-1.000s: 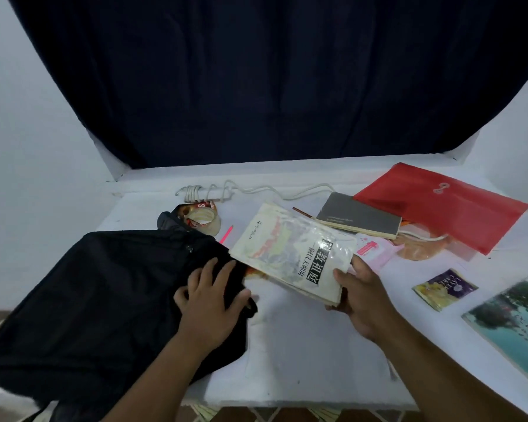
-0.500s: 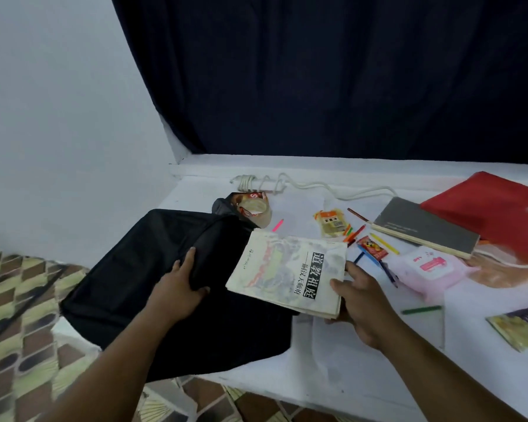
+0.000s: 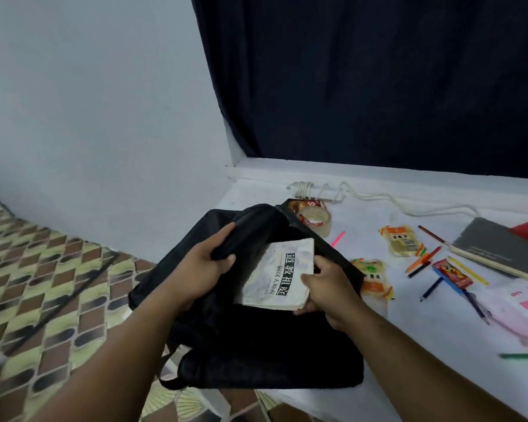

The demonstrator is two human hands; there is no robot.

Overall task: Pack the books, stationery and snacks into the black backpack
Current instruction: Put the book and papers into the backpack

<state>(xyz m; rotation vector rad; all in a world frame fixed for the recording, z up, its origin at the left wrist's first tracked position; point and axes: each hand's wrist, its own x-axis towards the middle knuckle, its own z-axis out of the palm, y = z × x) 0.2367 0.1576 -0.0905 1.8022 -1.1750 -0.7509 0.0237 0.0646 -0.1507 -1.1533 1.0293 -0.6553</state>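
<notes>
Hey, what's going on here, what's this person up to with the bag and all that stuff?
A person is packing a black fabric backpack at the edge of a white table. The left hand grips the bag's opening flap, while the right hand holds a white paperback book, partly slid into the opening. Yellow snack packets, coloured pencils and a grey notebook lie unpacked on the table.
</notes>
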